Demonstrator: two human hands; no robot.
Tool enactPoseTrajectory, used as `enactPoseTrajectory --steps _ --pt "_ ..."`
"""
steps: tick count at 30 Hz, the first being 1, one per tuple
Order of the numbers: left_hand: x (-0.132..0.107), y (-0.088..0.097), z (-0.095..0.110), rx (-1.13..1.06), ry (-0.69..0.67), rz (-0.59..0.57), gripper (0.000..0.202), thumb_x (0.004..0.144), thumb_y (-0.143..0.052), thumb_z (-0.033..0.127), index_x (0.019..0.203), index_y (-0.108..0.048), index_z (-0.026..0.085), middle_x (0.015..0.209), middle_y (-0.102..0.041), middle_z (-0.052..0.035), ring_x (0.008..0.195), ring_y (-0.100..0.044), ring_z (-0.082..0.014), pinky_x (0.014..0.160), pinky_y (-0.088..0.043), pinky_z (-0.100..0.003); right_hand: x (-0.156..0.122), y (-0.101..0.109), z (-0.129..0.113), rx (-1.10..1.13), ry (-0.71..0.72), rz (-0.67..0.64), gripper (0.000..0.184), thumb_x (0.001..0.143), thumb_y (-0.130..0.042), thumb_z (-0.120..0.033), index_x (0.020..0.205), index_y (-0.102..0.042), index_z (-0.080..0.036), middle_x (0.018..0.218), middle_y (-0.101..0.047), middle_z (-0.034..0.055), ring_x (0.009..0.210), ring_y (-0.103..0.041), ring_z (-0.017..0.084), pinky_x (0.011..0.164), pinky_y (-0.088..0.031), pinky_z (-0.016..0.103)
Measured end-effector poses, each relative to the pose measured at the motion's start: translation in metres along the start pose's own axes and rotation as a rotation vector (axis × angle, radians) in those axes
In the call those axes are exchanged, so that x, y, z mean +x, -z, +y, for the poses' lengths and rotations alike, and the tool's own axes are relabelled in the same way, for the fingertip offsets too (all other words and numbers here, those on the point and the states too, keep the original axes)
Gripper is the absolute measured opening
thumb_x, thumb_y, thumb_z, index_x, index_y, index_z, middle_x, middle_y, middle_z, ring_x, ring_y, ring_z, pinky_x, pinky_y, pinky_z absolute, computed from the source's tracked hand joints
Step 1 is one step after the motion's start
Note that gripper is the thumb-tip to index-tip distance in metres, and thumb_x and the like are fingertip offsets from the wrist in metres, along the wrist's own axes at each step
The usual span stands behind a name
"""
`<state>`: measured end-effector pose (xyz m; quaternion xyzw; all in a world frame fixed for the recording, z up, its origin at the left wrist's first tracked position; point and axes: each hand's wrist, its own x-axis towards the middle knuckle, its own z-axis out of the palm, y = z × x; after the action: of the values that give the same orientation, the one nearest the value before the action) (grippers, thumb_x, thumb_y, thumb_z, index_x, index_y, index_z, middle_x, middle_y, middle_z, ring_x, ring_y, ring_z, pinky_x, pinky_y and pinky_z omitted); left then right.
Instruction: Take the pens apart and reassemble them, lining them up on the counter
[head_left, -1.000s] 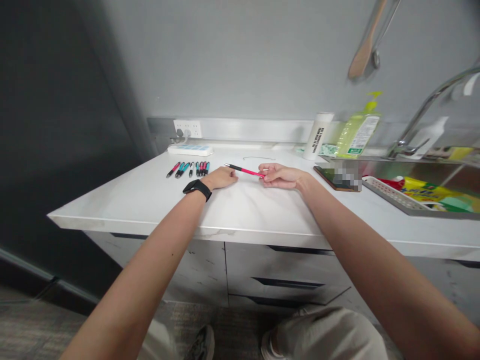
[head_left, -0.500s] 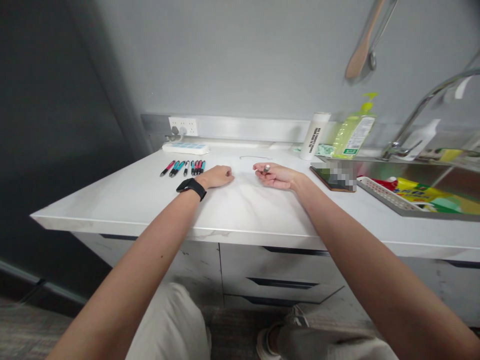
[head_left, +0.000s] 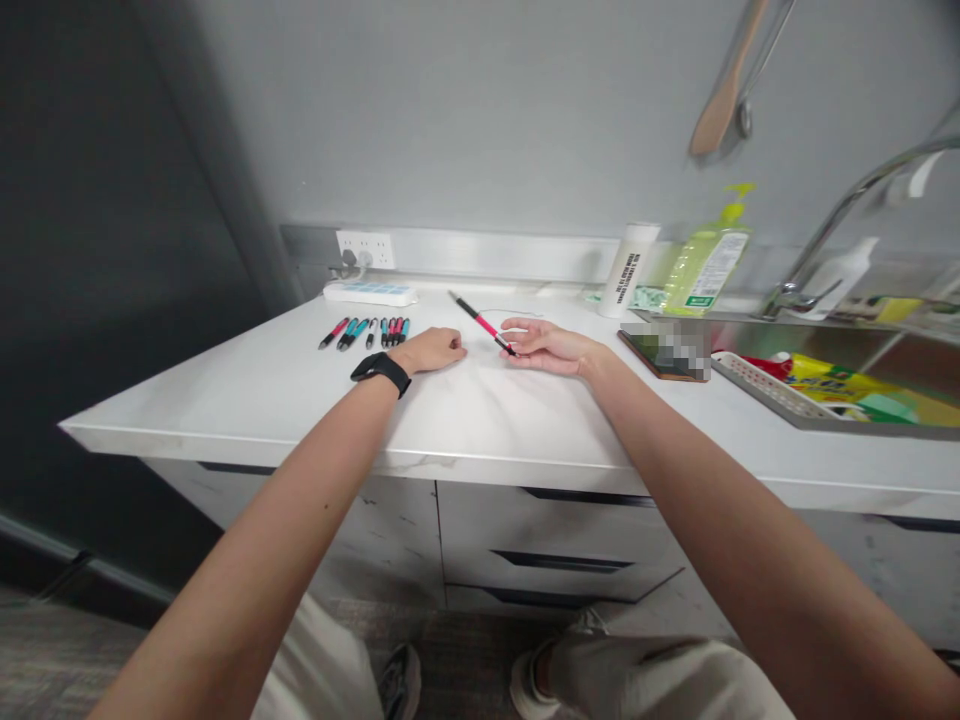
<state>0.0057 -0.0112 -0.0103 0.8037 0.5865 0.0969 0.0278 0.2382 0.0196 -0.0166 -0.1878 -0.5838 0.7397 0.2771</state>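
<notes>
A slim pink and black pen (head_left: 480,324) sticks out from my right hand (head_left: 544,350) toward the wall, with its lower end pinched at the fingertips. My left hand (head_left: 431,350) rests back-up on the white worktop (head_left: 225,400), fingers curled and holding nothing, a black watch (head_left: 381,371) on its wrist. Several pink, teal and black pens lie side by side in a row (head_left: 365,333) just left of that hand.
Along the wall stand a power strip (head_left: 369,293), a white bottle (head_left: 628,270) and a green soap pump bottle (head_left: 706,270). To the right lie a dark phone (head_left: 660,355), partly blurred out, and a steel sink (head_left: 810,345) with a tap (head_left: 847,215).
The pen, mostly hidden in my right hand half a second ago, now sticks out of the fingers toward the wall. My left hand has barely moved.
</notes>
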Motion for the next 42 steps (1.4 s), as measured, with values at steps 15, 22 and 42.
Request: enactPoseTrajectory --steps 15,22,42 --pt "-0.0023 -0.0008 -0.0010 -0.051 0.011 0.021 0.025 0.079 -0.046 0.034 0.087 -0.061 0.015 0.090 -0.067 -0.0076 0.078 -0.058 -0.0182 0.072 -0.041 -0.026 0.0001 -0.0064 -0.0035 -0.047 -0.027 -0.058 0.050 0.058 -0.058 0.018 0.095 -0.056 -0.016 0.066 -0.057 -0.0070 0.067 -0.064 0.006 0.065 -0.054 0.014" --pt "-0.0013 -0.0018 -0.0031 -0.053 -0.014 0.029 0.022 0.080 -0.046 0.032 0.081 -0.060 0.016 0.083 -0.067 -0.0068 0.074 -0.058 -0.0177 0.069 -0.041 -0.026 0.0053 -0.0007 -0.0012 -0.045 -0.056 0.076 0.021 0.081 -0.057 0.001 0.098 -0.055 -0.012 0.084 -0.069 0.0071 0.070 -0.068 0.010 0.070 -0.058 0.020" --pt "-0.0054 -0.0004 -0.0029 -0.073 -0.084 0.037 0.018 0.078 -0.045 0.032 0.075 -0.056 0.018 0.076 -0.063 -0.0043 0.070 -0.056 -0.0169 0.068 -0.041 -0.026 0.0018 -0.0014 -0.0013 0.062 0.032 0.048 0.036 0.071 -0.057 0.007 0.101 -0.056 -0.013 0.084 -0.066 0.0037 0.077 -0.068 0.013 0.079 -0.056 0.025"
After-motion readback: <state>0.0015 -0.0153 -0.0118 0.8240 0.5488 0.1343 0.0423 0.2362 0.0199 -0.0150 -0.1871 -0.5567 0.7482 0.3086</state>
